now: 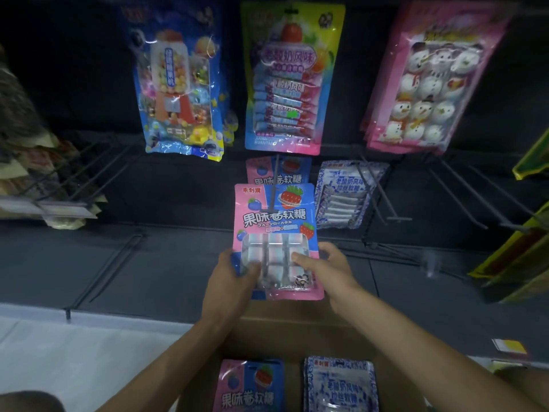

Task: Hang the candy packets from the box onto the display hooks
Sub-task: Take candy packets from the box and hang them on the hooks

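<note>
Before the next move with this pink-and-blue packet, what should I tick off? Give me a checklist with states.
1. Grip: left hand and right hand both hold the pink-and-blue packet by its lower half: ok.
2. Correct hook: a matching packet hangs behind on it: ok.
3. Hang hole threaded: cannot tell; the rod crosses the packet's upper front.
4. Packet upright, print facing out: ok.
5. Stock in the box: spare packets lie there: ok.

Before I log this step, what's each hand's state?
Left hand: grips the pink-and-blue candy packet at its lower left.
Right hand: grips the same packet, lower right.
</note>
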`<state>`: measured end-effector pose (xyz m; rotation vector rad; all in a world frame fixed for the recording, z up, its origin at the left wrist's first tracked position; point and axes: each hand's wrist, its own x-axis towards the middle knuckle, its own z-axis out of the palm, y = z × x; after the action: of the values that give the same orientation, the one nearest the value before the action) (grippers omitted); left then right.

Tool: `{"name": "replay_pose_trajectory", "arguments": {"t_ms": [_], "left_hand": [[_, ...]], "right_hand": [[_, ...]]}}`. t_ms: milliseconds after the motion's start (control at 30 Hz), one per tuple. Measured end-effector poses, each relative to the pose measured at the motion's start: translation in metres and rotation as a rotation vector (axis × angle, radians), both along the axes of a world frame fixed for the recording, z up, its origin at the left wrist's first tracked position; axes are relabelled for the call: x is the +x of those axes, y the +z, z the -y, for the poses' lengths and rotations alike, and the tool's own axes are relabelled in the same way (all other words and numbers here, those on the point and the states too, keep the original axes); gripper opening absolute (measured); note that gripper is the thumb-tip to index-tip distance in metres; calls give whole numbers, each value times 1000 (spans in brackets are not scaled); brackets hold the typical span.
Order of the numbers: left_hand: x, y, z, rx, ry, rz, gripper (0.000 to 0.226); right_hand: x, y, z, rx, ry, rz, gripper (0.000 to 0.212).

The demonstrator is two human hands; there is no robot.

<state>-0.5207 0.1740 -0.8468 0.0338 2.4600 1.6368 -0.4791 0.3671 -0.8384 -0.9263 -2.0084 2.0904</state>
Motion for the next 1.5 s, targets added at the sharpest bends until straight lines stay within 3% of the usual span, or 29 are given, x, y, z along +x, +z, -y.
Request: {"name": "replay_pose_trajectory", "arguments": {"t_ms": [100, 200, 500, 667, 767, 900, 1000, 1133, 1333, 1500], "left_hand": [[-13, -4, 0, -71, -31, 15, 20], [-32, -16, -4, -74, -91, 66, 30], [-81, -42, -29, -103, -32, 190, 28], [-111, -55, -42, -159, 51, 89, 32], [-130, -57, -50, -58, 112, 55, 31], [-149, -51, -58, 137, 159, 27, 39], [-153, -40, -65, 328, 216, 95, 61], [-161, -28, -78, 427, 269, 179, 67], [-181, -25, -91, 452, 285, 219, 72], [-203, -23, -95, 436, 298, 275, 103]], "right_hand": [[-12, -5, -1, 143, -13, -9, 54], [-24, -14, -1, 233, -9, 6, 62], [-65, -41, -2, 264, -71, 156, 34], [-92, -59, 3, 315, -116, 207, 35], [-107, -65, -4, 360, -150, 226, 33], [-123, -69, -7, 205, -230, 6, 33], [-132, -70, -5, 84, -266, -85, 43], [-148, -58, -5, -56, -312, -120, 92], [-170, -53, -14, -86, -329, -157, 69], [-198, -51, -22, -102, -321, -131, 88]]}}
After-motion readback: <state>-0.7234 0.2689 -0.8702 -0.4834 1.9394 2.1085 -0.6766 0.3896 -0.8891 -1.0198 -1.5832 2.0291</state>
